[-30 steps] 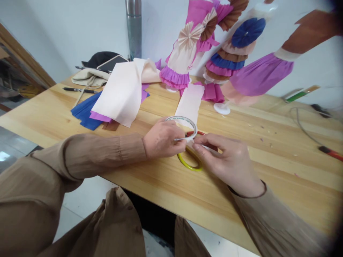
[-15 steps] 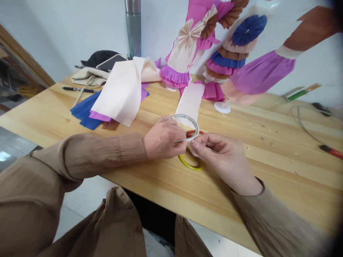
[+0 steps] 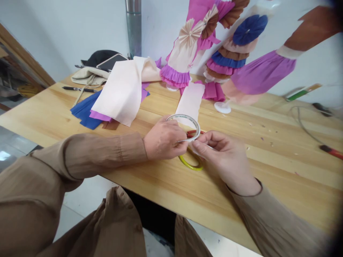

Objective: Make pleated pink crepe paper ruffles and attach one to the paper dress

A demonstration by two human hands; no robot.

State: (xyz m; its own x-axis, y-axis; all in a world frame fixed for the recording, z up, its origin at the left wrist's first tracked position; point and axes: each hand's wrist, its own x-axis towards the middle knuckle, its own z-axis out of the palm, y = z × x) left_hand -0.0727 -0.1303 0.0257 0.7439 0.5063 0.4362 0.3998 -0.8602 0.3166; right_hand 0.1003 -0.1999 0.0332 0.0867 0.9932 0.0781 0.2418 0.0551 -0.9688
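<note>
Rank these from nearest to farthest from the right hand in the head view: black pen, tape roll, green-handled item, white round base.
1. Tape roll, in the left hand, at the fingers of the right hand.
2. White round base, beyond the right hand.
3. Green-handled item, off to the right, by the wall.
4. Black pen, far left.

The tape roll (image 3: 197,127) is white with green lettering (image 3: 182,117), the scissor handles (image 3: 190,167) red and yellow
</note>
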